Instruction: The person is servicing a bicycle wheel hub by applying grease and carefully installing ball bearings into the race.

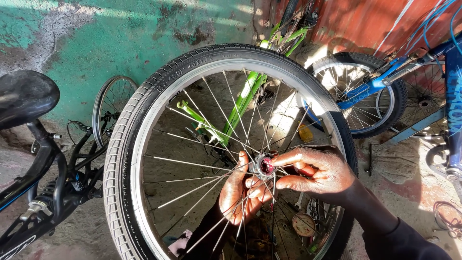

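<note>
A bicycle wheel point(144, 110) with a black tyre, silver rim and thin spokes stands upright in front of me. My left hand point(240, 192) reaches behind the spokes and cups the hub point(264, 166) from below. My right hand point(315, 171) comes in from the right, its fingertips pinching at the hub's reddish centre. Both hands are dark with grease.
A black bicycle with a saddle point(24, 96) stands at the left, a smaller bare wheel point(113, 108) behind it. A green bicycle frame point(240, 103) lies behind the spokes. A blue bicycle point(385, 84) leans at the right. Small parts and a round tin point(304, 224) lie on the ground.
</note>
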